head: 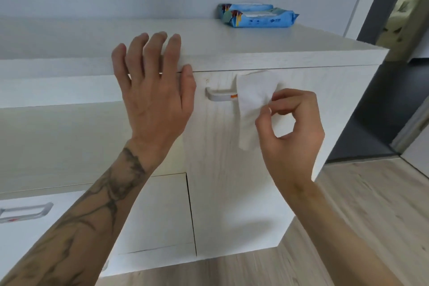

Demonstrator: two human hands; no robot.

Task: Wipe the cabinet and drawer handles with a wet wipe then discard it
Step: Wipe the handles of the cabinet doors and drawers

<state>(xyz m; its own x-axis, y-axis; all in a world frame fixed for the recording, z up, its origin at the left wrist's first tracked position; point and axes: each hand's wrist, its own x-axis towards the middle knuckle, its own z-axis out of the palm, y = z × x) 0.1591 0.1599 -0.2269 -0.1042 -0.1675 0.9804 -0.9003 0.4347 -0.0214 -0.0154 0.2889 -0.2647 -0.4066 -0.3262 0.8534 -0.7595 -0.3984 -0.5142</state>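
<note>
A white wet wipe (251,102) hangs draped over the right end of the silver handle (220,96) on the white cabinet door (222,169). My right hand (292,127) pinches the wipe's right edge between thumb and fingertips. My left hand (154,90) lies flat and spread on the cabinet's top front edge, left of the handle, holding nothing. Another silver drawer handle (25,212) shows at the lower left.
A blue pack of wet wipes (257,16) lies on the cabinet top (232,39) near the back wall. A dark doorway (380,104) opens to the right. Wood floor (362,216) runs below and right of the cabinet.
</note>
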